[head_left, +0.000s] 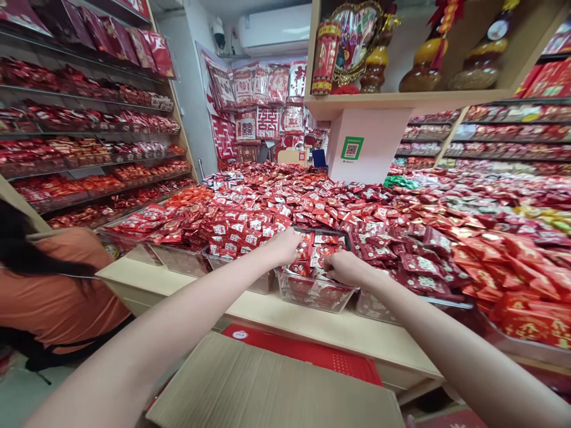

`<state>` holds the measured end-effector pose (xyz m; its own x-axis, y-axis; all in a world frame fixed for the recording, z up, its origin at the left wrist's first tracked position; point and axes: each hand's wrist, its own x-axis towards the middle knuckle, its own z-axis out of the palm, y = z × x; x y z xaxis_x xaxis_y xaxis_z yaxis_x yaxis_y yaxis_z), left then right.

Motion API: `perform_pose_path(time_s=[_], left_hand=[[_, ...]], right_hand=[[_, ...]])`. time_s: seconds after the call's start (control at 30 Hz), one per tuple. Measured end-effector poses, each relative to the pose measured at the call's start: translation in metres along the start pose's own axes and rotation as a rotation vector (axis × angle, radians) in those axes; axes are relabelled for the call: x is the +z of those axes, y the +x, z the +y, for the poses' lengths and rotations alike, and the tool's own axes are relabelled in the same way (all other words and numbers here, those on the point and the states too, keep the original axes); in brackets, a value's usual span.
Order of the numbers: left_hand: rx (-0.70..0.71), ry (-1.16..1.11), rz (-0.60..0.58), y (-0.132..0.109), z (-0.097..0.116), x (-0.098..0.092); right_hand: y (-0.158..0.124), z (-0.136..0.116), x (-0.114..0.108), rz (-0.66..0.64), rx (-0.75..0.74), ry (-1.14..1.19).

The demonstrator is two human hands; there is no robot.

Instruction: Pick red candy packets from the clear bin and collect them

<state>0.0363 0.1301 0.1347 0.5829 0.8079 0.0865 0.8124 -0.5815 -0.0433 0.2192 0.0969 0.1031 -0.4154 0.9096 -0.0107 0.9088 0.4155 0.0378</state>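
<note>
Both my hands are over a clear plastic bin (312, 292) partly filled with small red and white wrapped packets (317, 257). At the bin's left side, my left hand (286, 246) is closed, fingers curled down among the packets; what they grip is hidden. My right hand (348, 267) reaches in from the right with bent fingers closed at the edge of a red and white packet. The bin stands at the front of a pale wooden counter (285, 318), between neighbouring bins of red packets (236, 233) and dark red packets (422, 261).
A cardboard box (272, 386) is in front of the counter, beside a red box (307, 353). A person in orange (57, 285) sits at left. A wooden shelf (414, 101) with gourd ornaments overhangs the counter. Stocked shelves (89, 134) line the left wall.
</note>
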Motion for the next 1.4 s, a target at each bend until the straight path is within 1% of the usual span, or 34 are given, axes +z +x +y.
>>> perform_pose_path(time_s=[0.2, 0.27, 0.33, 0.4, 0.47, 0.53, 0.63, 0.7, 0.77, 0.8, 0.83, 0.9, 0.93, 1.0, 1.07, 1.1, 1.17, 1.2, 1.23, 1.33, 1.37, 1.4], left_hand=[[-0.014, -0.006, -0.087, -0.006, 0.002, 0.006], [-0.031, -0.02, -0.099, -0.007, 0.003, 0.006], [-0.049, -0.041, -0.102, -0.009, 0.002, 0.006], [-0.066, -0.062, -0.094, -0.01, 0.0, 0.007], [-0.076, -0.081, -0.088, -0.011, 0.0, 0.009], [-0.076, -0.103, -0.084, -0.01, 0.0, 0.011], [-0.063, -0.148, -0.076, -0.007, -0.001, 0.01], [-0.047, -0.193, -0.053, -0.006, -0.002, 0.008], [-0.025, -0.232, -0.012, -0.005, -0.005, 0.003], [-0.019, -0.262, 0.031, -0.005, -0.005, 0.001], [-0.019, -0.329, 0.096, -0.005, -0.005, -0.001], [-0.059, -0.59, 0.266, -0.007, 0.001, -0.003], [-0.093, -0.774, 0.359, -0.008, 0.006, -0.003], [-0.155, -1.149, 0.502, -0.009, 0.02, 0.0], [-0.162, -1.398, 0.586, -0.011, 0.035, 0.003], [-0.154, -1.482, 0.625, -0.012, 0.04, 0.005], [-0.146, -1.59, 0.675, -0.015, 0.046, 0.007], [-0.157, -1.626, 0.668, -0.017, 0.046, 0.008], [-0.17, -1.669, 0.626, -0.019, 0.044, 0.009], [-0.229, -1.844, 0.384, -0.025, 0.037, 0.013], [-0.241, -1.903, 0.326, -0.027, 0.037, 0.015], [-0.248, -1.951, 0.298, -0.029, 0.037, 0.016]], right_hand=[[-0.001, -0.004, -0.003, -0.004, -0.004, 0.147], [0.0, -0.005, -0.003, 0.039, 0.012, 0.198], [0.003, -0.008, -0.002, 0.128, 0.04, 0.257], [0.008, -0.012, 0.001, 0.228, 0.053, 0.311], [0.016, -0.017, 0.005, 0.297, 0.051, 0.332], [0.023, -0.022, 0.008, 0.313, 0.045, 0.318], [0.03, -0.025, 0.011, 0.266, 0.035, 0.315], [0.029, -0.022, 0.011, 0.258, 0.032, 0.346], [0.024, -0.019, 0.008, 0.305, 0.052, 0.398], [0.02, -0.019, 0.005, 0.344, 0.067, 0.445], [0.016, -0.019, 0.003, 0.385, 0.08, 0.525], [0.007, -0.024, -0.004, 0.426, 0.091, 0.813], [0.003, -0.029, -0.007, 0.408, 0.087, 1.009], [-0.003, -0.042, -0.011, 0.311, 0.07, 1.407], [-0.007, -0.054, -0.013, 0.226, 0.077, 1.688], [-0.008, -0.057, -0.012, 0.217, 0.097, 1.774], [-0.01, -0.06, -0.011, 0.256, 0.15, 1.872], [-0.011, -0.059, -0.01, 0.295, 0.173, 1.891], [-0.013, -0.057, -0.01, 0.333, 0.187, 1.892], [-0.017, -0.051, -0.008, 0.411, 0.187, 1.837], [-0.018, -0.05, -0.006, 0.423, 0.18, 1.823], [-0.019, -0.05, -0.004, 0.433, 0.172, 1.818]])
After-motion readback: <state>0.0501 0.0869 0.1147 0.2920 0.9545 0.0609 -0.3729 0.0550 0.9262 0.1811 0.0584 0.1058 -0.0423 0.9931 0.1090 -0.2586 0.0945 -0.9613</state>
